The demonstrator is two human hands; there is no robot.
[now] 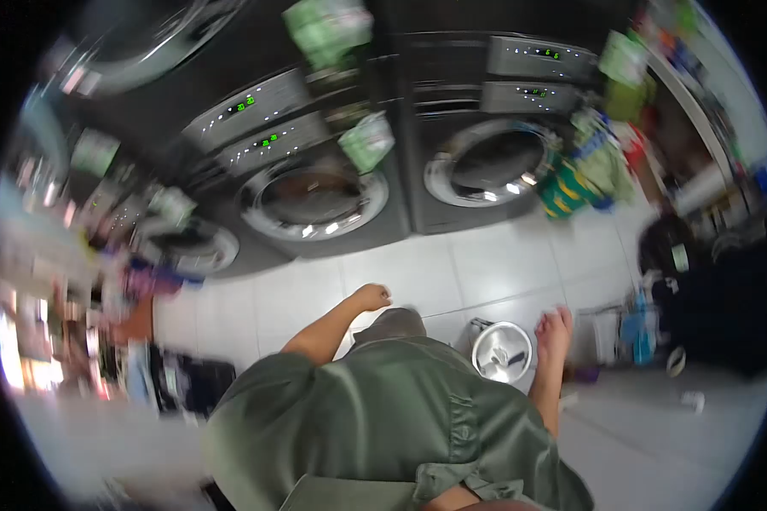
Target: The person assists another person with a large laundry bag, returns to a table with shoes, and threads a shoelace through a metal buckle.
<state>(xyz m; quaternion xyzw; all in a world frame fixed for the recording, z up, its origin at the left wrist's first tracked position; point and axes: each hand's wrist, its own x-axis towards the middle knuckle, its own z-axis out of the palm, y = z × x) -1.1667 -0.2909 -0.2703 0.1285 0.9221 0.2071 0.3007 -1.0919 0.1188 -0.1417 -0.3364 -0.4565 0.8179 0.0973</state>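
My left hand (371, 297) hangs over the white tiled floor in front of the dark washing machine (315, 200), its fingers curled, and what it holds, if anything, is hidden. My right hand (555, 330) is raised beside a round metal pot (501, 352), apart from it, with its fingers loosely bent and somewhat apart and nothing seen in them. The pot stands on the floor, with a small dark thing inside it.
Another front-loading machine (490, 162) stands to the right, with a green and yellow bag (568, 189) and cloths beside it. Dark hanging clothes (716, 289) are at the far right. Dark items (192, 379) lie at the lower left. Green-white packets (367, 141) hang between the machines.
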